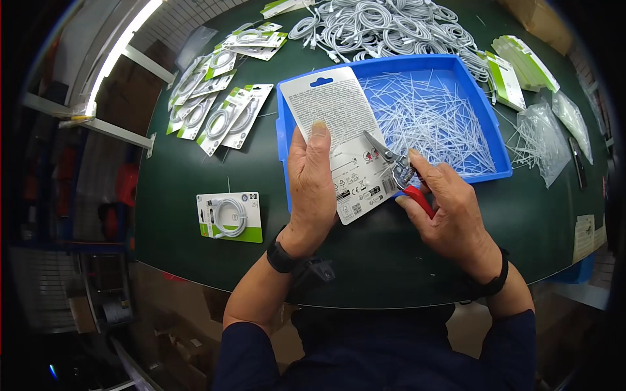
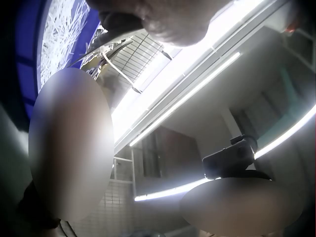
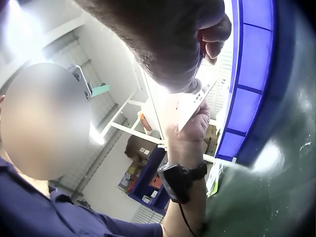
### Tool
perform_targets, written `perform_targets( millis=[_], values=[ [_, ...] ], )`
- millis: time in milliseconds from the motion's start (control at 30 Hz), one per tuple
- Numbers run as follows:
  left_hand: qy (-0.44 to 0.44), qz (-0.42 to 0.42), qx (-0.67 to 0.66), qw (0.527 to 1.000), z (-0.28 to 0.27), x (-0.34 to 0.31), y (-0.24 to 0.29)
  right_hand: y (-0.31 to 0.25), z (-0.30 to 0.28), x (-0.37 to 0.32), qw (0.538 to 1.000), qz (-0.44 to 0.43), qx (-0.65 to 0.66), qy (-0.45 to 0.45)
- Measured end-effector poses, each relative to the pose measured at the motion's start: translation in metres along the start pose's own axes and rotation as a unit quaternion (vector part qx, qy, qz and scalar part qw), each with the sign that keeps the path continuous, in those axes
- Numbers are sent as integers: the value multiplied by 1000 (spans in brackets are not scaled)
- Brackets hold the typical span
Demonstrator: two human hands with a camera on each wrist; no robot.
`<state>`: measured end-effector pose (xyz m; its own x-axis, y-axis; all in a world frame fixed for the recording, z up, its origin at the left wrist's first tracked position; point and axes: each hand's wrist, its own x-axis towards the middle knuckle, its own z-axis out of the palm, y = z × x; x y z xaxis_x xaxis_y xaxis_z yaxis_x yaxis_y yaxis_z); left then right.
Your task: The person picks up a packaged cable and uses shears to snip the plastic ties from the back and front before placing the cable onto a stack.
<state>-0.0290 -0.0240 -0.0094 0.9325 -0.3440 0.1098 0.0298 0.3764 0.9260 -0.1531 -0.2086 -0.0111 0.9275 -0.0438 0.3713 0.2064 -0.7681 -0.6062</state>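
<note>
In the head view the left hand (image 1: 312, 189) holds a white printed card (image 1: 332, 114) upright, its thumb across the card's face. The right hand (image 1: 450, 212) grips red-handled cutters (image 1: 417, 195), whose blades lie against the card's right edge. The card's text side, with a barcode and a hang hole, faces the camera. Behind it stands a blue tray (image 1: 505, 153) of thin white strips (image 1: 433, 124). The right wrist view shows the card (image 3: 190, 106) edge-on between the right hand (image 3: 182, 44) and the left hand (image 3: 197, 123).
One carded cable (image 1: 229, 217) lies at the left front. More carded cables (image 1: 238, 117) are heaped at the back left. Coiled cables (image 1: 385, 29) fill the back of the green table (image 1: 189, 257). Green-white packs (image 1: 505, 78), plastic bags (image 1: 544, 143) and a black-handled tool (image 1: 578, 163) lie at the right.
</note>
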Motion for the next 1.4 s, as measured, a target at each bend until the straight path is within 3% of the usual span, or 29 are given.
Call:
perform_targets(
  millis=[133,533,800,1000,1100,1400],
  values=[
    [-14,-7,-13,1000,4,0,4,-5,-8,5,997,-5,62,-53],
    [-25,15,10,1000,14,-6,-5,-8,-2,5,998,-59,15,-29],
    [-32,-4,5,999,12,-3,-7,-5,5,1,999,-42,28,-17],
    [36,-1,25,999,-3,10,7,-2,-9,7,998,-12,47,-47],
    [41,31,-40,998,-14,14,12,3,-9,9,997,-12,57,-59],
    [52,35,-65,996,-17,16,11,-1,-6,8,996,-14,55,-72]
  ],
)
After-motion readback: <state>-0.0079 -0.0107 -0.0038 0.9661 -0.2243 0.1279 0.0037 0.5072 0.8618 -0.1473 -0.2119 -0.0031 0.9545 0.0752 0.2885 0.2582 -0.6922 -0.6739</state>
